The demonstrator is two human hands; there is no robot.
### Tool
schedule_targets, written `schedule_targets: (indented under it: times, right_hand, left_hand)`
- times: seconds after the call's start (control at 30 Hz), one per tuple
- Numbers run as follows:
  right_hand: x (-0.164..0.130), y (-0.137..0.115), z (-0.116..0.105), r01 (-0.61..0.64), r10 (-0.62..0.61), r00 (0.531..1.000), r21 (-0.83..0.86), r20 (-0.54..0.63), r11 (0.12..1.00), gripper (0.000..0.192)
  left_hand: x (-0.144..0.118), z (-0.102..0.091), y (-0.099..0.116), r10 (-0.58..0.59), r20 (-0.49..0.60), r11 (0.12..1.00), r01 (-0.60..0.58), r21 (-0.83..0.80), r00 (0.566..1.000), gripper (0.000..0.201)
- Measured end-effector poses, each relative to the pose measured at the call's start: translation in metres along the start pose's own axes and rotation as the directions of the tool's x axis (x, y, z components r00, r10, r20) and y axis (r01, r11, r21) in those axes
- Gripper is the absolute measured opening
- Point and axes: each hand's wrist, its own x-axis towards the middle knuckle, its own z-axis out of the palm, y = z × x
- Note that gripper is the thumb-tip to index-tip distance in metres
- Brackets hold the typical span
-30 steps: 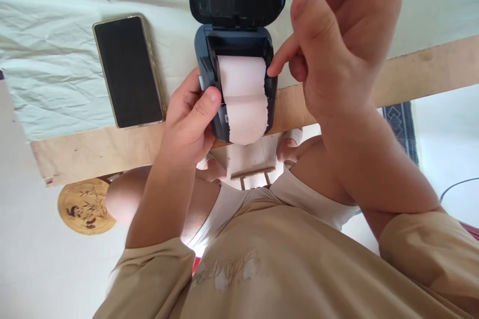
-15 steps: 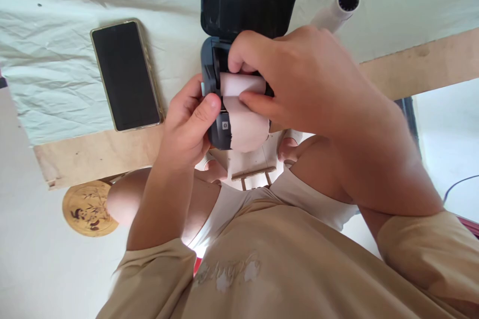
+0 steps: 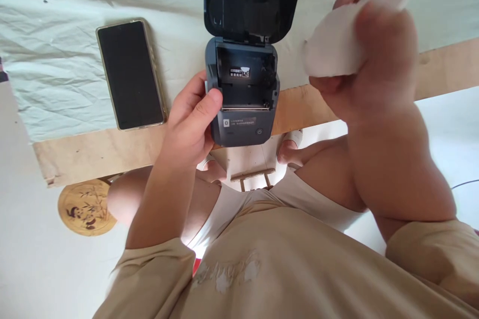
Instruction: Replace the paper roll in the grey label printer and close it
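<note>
Two hands work here: the left hand [image 3: 190, 124] grips the small dark-grey plastic printer [image 3: 242, 92] by its side, lid open. The right hand [image 3: 377, 60] clasps a white paper roll [image 3: 333, 45], probably light and crushable, best held across its width.

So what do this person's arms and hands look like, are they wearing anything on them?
Both hands are bare: no gloves, rings or watch show on the left hand or the right hand. The forearms are bare too. Loose tan sleeves end near the elbows, part of a tan top with a faded pale print on the chest.
</note>
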Motion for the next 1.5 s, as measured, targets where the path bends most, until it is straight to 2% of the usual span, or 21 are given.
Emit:
schedule_targets:
  times: [0.1, 0.17, 0.3, 0.43, 0.57, 0.8, 0.93, 1.03, 1.1, 1.17, 1.23, 1.37, 1.5]
  right_hand:
    - [-0.006, 0.004, 0.008, -0.042, 0.044, 0.998, 0.03, -0.053, 0.999, 0.056]
    - [-0.009, 0.002, 0.009, -0.04, 0.035, 0.996, -0.064, -0.084, 0.997, 0.048]
    - [-0.009, 0.0, 0.007, 0.017, -0.059, 0.99, -0.304, -0.131, 0.953, 0.03]
    - [-0.007, 0.003, 0.005, 0.059, -0.104, 0.99, -0.389, -0.094, 0.919, 0.037]
    - [-0.006, 0.006, 0.007, 0.093, -0.139, 0.987, -0.43, -0.077, 0.898, 0.046]
    - [-0.003, 0.01, 0.013, 0.094, -0.097, 0.995, -0.481, 0.018, 0.872, 0.049]
    - [-0.007, 0.005, 0.011, 0.191, -0.202, 0.979, -0.462, 0.027, 0.866, 0.057]
    - [-0.011, -0.002, 0.007, 0.254, -0.294, 0.955, -0.413, -0.036, 0.875, 0.058]
    - [-0.012, -0.006, 0.001, 0.313, -0.387, 0.912, -0.375, -0.138, 0.873, 0.053]
    - [-0.01, -0.008, -0.006, 0.316, -0.423, 0.875, -0.388, -0.233, 0.866, 0.052]
    - [-0.005, -0.004, -0.014, 0.217, -0.358, 0.899, -0.451, -0.254, 0.866, 0.06]
    - [0.009, 0.017, -0.025, 0.03, -0.14, 0.973, -0.503, -0.183, 0.864, 0.067]
    - [0.015, 0.033, -0.025, -0.059, -0.053, 0.974, -0.477, -0.218, 0.877, 0.065]
  left_hand:
    - [0.001, 0.0, 0.0, -0.01, 0.017, 1.0, 0.01, -0.018, 1.0, 0.03]
    - [0.001, 0.0, 0.0, -0.006, 0.025, 1.0, 0.006, -0.026, 1.0, 0.032]
    - [0.0, 0.001, 0.001, -0.028, 0.003, 1.0, 0.028, 0.001, 1.0, 0.035]
    - [-0.001, 0.0, 0.002, -0.051, -0.005, 0.999, 0.051, 0.016, 0.999, 0.042]
    - [0.0, -0.001, 0.001, -0.033, 0.007, 0.999, 0.033, 0.0, 0.999, 0.039]
    - [-0.001, -0.002, -0.001, -0.013, 0.035, 1.0, 0.013, 0.002, 0.999, 0.038]
    - [-0.001, -0.002, -0.002, -0.019, -0.003, 1.0, 0.019, 0.008, 1.0, 0.036]
    - [-0.002, -0.002, -0.002, -0.015, -0.006, 1.0, 0.015, 0.011, 1.0, 0.037]
    - [-0.002, -0.001, -0.001, -0.022, -0.01, 1.0, 0.022, 0.012, 1.0, 0.037]
    - [-0.003, -0.001, 0.001, -0.042, -0.01, 0.999, 0.042, 0.014, 0.999, 0.037]
    - [-0.002, -0.001, 0.001, -0.052, 0.0, 0.999, 0.052, 0.008, 0.999, 0.037]
    - [-0.001, -0.001, 0.001, -0.019, 0.029, 1.0, 0.019, -0.018, 0.999, 0.036]
    - [-0.001, 0.0, 0.001, -0.035, 0.011, 0.999, 0.035, -0.011, 0.999, 0.035]
